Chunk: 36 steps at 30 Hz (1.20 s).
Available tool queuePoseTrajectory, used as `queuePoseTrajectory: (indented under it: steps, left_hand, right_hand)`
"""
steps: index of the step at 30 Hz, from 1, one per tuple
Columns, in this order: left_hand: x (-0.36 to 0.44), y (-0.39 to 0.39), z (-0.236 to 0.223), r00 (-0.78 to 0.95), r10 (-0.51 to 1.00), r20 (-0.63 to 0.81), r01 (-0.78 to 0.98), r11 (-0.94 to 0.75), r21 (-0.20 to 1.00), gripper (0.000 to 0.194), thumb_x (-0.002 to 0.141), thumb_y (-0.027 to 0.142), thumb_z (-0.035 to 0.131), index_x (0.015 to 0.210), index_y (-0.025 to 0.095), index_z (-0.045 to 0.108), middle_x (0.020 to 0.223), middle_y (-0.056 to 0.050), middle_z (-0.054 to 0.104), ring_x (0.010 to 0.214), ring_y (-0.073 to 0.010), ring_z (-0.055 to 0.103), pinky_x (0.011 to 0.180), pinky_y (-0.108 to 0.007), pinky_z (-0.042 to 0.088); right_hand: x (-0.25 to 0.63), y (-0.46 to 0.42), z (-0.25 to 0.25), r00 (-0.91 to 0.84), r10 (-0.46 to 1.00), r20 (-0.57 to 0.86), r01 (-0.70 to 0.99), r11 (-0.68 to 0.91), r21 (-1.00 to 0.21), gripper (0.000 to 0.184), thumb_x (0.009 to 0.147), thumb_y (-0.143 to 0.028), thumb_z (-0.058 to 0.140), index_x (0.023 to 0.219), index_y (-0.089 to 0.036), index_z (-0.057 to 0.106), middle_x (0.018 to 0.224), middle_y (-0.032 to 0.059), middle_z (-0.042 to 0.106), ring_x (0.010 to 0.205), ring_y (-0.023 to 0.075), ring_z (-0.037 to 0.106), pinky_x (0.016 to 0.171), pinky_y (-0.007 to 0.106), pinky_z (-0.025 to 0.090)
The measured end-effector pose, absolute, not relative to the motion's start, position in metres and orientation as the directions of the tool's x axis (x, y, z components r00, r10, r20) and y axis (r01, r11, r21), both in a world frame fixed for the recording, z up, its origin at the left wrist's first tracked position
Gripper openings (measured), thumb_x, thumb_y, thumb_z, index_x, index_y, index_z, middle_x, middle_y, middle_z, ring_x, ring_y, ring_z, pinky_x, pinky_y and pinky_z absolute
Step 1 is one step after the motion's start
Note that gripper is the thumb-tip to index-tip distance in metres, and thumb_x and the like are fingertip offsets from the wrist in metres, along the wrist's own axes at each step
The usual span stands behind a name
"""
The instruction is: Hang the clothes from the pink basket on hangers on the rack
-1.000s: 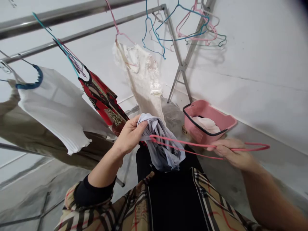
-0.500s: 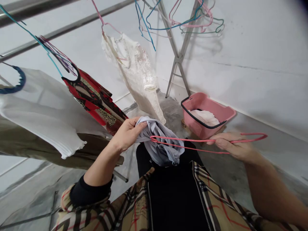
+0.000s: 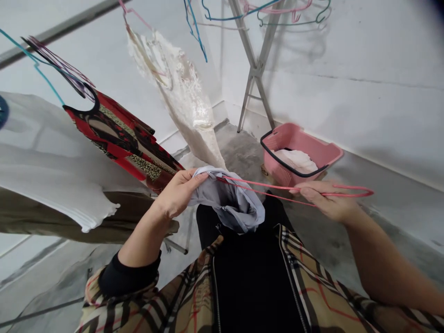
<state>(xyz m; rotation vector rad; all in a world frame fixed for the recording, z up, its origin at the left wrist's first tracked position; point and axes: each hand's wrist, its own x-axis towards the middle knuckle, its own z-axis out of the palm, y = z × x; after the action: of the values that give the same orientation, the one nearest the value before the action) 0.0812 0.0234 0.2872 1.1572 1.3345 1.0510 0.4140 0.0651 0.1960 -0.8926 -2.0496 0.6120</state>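
Item, my left hand (image 3: pixel 176 194): fingers and thumb closed, clamped on a bunched grey garment (image 3: pixel 231 203), which I hold in front of my chest, above my black top (image 3: pixel 256 277). Item, my right hand (image 3: pixel 326 196): fingers pinched together on a pink wire hanger (image 3: pixel 267 187), the hanger held level, its loop sticking out past my hand toward the right, its far end reaching the top fold of the garment just beside my left hand. The hands are well apart, with the hanger spanning the gap. Item, my plaid sleeve (image 3: pixel 121 300) with a black cuff (image 3: pixel 130 273) on the left arm. Ahead and to the right, on the concrete floor (image 3: pixel 239 148), a pink basket (image 3: pixel 298 138) with a dark rim stands near the wall (image 3: pixel 367 51), white laundry (image 3: pixel 296 161) inside. Hanging to the left, on hangers: a red patterned garment (image 3: pixel 118 143), a white top (image 3: pixel 45 171) over an olive garment (image 3: pixel 69 217), and a cream lace garment (image 3: pixel 176 92). Behind those, a metal drying rack (image 3: pixel 256 69) stands on splayed legs, with spare hangers (image 3: pixel 274 9) at the top of the view.
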Motion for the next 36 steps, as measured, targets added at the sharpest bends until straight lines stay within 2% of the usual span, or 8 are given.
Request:
queuePoseTrajectory:
  steps: [6, 9, 14, 16, 20, 27, 32, 36]
  left_hand:
    - [0.082, 0.026, 0.29, 0.037, 0.957, -0.287, -0.055, 0.289, 0.956, 0.031, 0.066, 0.039, 0.081, 0.079, 0.012, 0.074, 0.067, -0.007, 0.072, 0.057, -0.0163, 0.066, 0.059, -0.025, 0.055]
    - [0.081, 0.028, 0.289, 0.07, 0.94, -0.334, -0.083, 0.339, 0.937, 0.028, 0.069, 0.035, 0.079, 0.082, 0.011, 0.074, 0.071, -0.008, 0.074, 0.058, -0.0167, 0.067, 0.062, -0.026, 0.057]
    - [0.078, 0.032, 0.287, 0.105, 0.944, -0.314, -0.114, 0.325, 0.939, 0.026, 0.074, 0.031, 0.075, 0.091, 0.011, 0.073, 0.076, -0.009, 0.075, 0.062, -0.0178, 0.069, 0.064, -0.025, 0.057]
    - [0.076, 0.032, 0.286, 0.12, 0.941, -0.316, -0.117, 0.329, 0.937, 0.027, 0.075, 0.03, 0.074, 0.094, 0.012, 0.073, 0.076, -0.009, 0.075, 0.063, -0.0178, 0.07, 0.064, -0.025, 0.056]
    - [0.074, 0.031, 0.282, 0.151, 0.931, -0.333, -0.101, 0.35, 0.931, 0.03, 0.074, 0.03, 0.075, 0.098, 0.012, 0.072, 0.078, -0.008, 0.075, 0.067, -0.0181, 0.07, 0.066, -0.025, 0.057]
    - [0.075, 0.03, 0.28, 0.146, 0.939, -0.311, -0.108, 0.327, 0.939, 0.033, 0.067, 0.025, 0.078, 0.097, 0.014, 0.07, 0.077, -0.006, 0.074, 0.063, -0.018, 0.07, 0.062, -0.027, 0.057]
    - [0.073, 0.029, 0.279, 0.154, 0.952, -0.263, -0.165, 0.287, 0.944, 0.034, 0.064, 0.022, 0.079, 0.096, 0.014, 0.07, 0.077, -0.005, 0.074, 0.062, -0.0159, 0.069, 0.061, -0.024, 0.057]
    - [0.072, 0.029, 0.277, 0.194, 0.948, -0.253, -0.182, 0.289, 0.94, 0.04, 0.064, 0.022, 0.079, 0.101, 0.013, 0.069, 0.072, -0.004, 0.072, 0.057, -0.0143, 0.067, 0.056, -0.022, 0.055]
  right_hand:
    - [0.418, 0.066, 0.195, -0.414, 0.785, 0.461, 0.401, 0.611, -0.682, 0.034, 0.092, -0.034, 0.047, 0.085, -0.018, 0.077, 0.083, 0.0056, 0.076, 0.078, 0.0179, 0.072, 0.074, 0.025, 0.057]
    - [0.416, 0.068, 0.195, -0.446, 0.767, 0.461, 0.395, 0.631, -0.667, 0.034, 0.092, -0.032, 0.047, 0.083, -0.018, 0.077, 0.081, 0.0051, 0.076, 0.073, 0.0165, 0.072, 0.068, 0.023, 0.057]
    - [0.418, 0.073, 0.196, -0.568, 0.735, 0.371, 0.401, 0.64, -0.655, 0.035, 0.092, -0.033, 0.046, 0.081, -0.018, 0.075, 0.08, 0.0044, 0.076, 0.071, 0.0164, 0.071, 0.065, 0.023, 0.055]
    - [0.42, 0.074, 0.196, -0.552, 0.759, 0.345, 0.419, 0.611, -0.672, 0.034, 0.091, -0.034, 0.046, 0.081, -0.019, 0.075, 0.082, 0.0045, 0.076, 0.073, 0.0174, 0.071, 0.065, 0.024, 0.055]
    - [0.417, 0.073, 0.194, -0.425, 0.799, 0.425, 0.378, 0.583, -0.719, 0.033, 0.089, -0.033, 0.049, 0.08, -0.019, 0.076, 0.079, 0.0046, 0.076, 0.072, 0.0164, 0.071, 0.067, 0.023, 0.056]
    - [0.409, 0.077, 0.197, -0.584, 0.724, 0.368, 0.389, 0.647, -0.656, 0.037, 0.091, -0.033, 0.045, 0.083, -0.017, 0.077, 0.078, 0.0051, 0.076, 0.071, 0.0151, 0.071, 0.066, 0.022, 0.054]
    - [0.415, 0.079, 0.195, -0.505, 0.808, 0.302, 0.444, 0.544, -0.712, 0.038, 0.09, -0.04, 0.046, 0.085, -0.018, 0.077, 0.084, 0.0069, 0.076, 0.08, 0.0192, 0.072, 0.073, 0.027, 0.056]
    - [0.405, 0.079, 0.191, -0.667, 0.698, 0.262, 0.349, 0.603, -0.717, 0.04, 0.093, -0.039, 0.044, 0.084, -0.016, 0.075, 0.08, 0.0059, 0.075, 0.072, 0.0159, 0.069, 0.065, 0.023, 0.052]
